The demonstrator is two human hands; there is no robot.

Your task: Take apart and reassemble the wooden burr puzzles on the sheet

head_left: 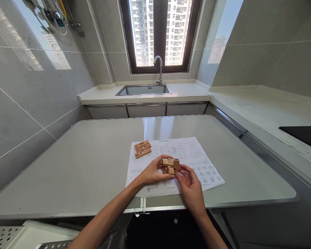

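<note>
A small wooden puzzle assembly (171,165) of interlocked notched blocks is held between both hands just above a printed instruction sheet (197,155). My left hand (152,172) curls its fingers and thumb round the assembly's left side. My right hand (190,183) pinches its right and lower side with the fingertips. Three loose notched wooden bars (142,149) lie side by side on the sheet's far left corner, apart from both hands.
The sheet lies on a grey table (88,166) with a seam down its middle. Behind are a white counter with a steel sink (143,90), a tap (159,69) and a window. A dark hob (303,135) sits in the right counter.
</note>
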